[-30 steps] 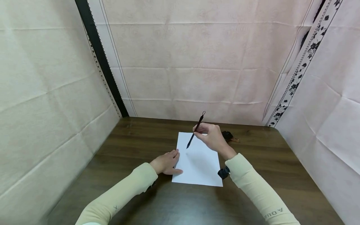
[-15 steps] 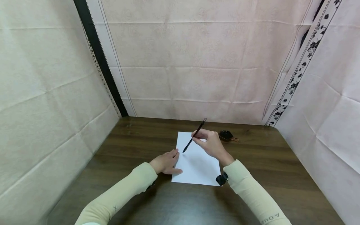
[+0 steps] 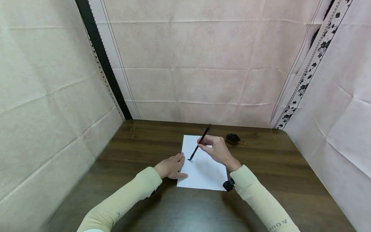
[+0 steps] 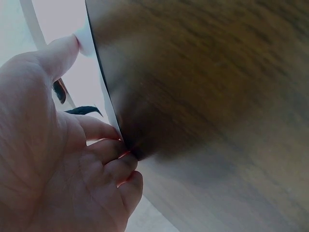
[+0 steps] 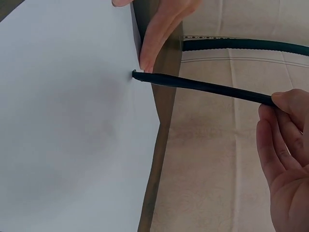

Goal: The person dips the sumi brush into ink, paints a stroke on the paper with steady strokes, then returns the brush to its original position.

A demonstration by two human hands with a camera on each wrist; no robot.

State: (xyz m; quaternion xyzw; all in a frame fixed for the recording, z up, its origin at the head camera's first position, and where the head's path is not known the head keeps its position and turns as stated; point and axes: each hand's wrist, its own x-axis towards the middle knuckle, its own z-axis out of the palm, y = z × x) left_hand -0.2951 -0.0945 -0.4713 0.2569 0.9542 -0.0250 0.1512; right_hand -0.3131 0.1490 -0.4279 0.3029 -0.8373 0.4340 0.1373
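Right hand (image 3: 215, 148) pinches slim dark loop-ended brush (image 5: 207, 86), tip on white rectangular paper sheet (image 3: 203, 174) atop brown wooden desk (image 3: 145, 141); left hand (image 3: 171, 167), fingers loosely extended, lightly rests at sheet's edge, so dragging bristles might skid it.

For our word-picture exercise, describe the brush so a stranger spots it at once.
On the brown table lies a white sheet. Over it, the right hand holds the dark brush, slanting down to the sheet. Unlike the squat black object nearby, it is long and thin.
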